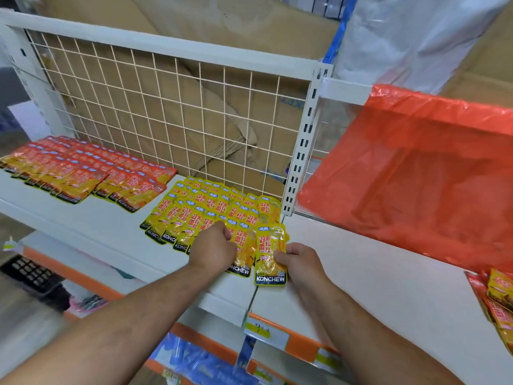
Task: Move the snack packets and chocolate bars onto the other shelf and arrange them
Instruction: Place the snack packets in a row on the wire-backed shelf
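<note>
The right hand [298, 259] pinches a yellow packet [269, 254] at the near right corner of the white shelf [97, 218]. Just left, the left hand [213, 247] lies curled on the yellow packets [194, 207]; whether it grips one, I cannot tell. Red packets [83, 168] lie far left, and an orange bag [410, 173] far right.

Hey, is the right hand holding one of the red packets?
No, the right hand pinches a yellow packet, while the red packets lie further left on the shelf.
</note>
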{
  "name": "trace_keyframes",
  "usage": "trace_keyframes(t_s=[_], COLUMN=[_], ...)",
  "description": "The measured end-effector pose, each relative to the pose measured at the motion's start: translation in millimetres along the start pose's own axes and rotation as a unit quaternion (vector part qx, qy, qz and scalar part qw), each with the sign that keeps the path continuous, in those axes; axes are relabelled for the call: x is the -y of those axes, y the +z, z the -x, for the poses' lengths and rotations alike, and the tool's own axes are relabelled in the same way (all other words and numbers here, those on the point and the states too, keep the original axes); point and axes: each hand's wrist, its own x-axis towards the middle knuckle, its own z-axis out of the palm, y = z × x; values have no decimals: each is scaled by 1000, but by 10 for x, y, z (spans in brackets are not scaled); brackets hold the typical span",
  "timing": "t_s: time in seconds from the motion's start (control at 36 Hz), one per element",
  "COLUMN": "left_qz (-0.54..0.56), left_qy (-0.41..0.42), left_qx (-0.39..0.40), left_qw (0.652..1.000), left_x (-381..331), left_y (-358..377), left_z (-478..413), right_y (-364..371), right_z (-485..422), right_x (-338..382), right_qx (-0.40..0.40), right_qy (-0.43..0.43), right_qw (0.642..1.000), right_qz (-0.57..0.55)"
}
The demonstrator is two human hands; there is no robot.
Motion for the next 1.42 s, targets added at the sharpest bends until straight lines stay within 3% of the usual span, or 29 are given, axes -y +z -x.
trace_keyframes(t_s=[0.22,0.44,0.64,0.75,0.97,1.17,1.42], left_qz=[-79,-62,-111,-126,-122,-130,-127], left_qy=[92,197,341,356,356,339,349], left_qx=[51,21,-3,20,42,52,59], left_qw=[991,978,933,926,926,930,926], left_x=[99,178,326,353,421,404,348], left_y=[-79,-205,-327,-400,-513,-511,-424], left_z=[-100,-286,-454,-470,-520,-544,-510], right_y=[156,286,380,478,614,695,670], right_z=[33,98,108,93,24,55,57], right_x=[22,60,136,160,184,225,211], right_qx=[-54,-85,-116,-117,-206,-216,-211], right_qy=[20,42,49,54,63,65,70], right_qw=[998,995,991,990,957,921,906], right_qz=[-19,20,43,59,194,317,360])
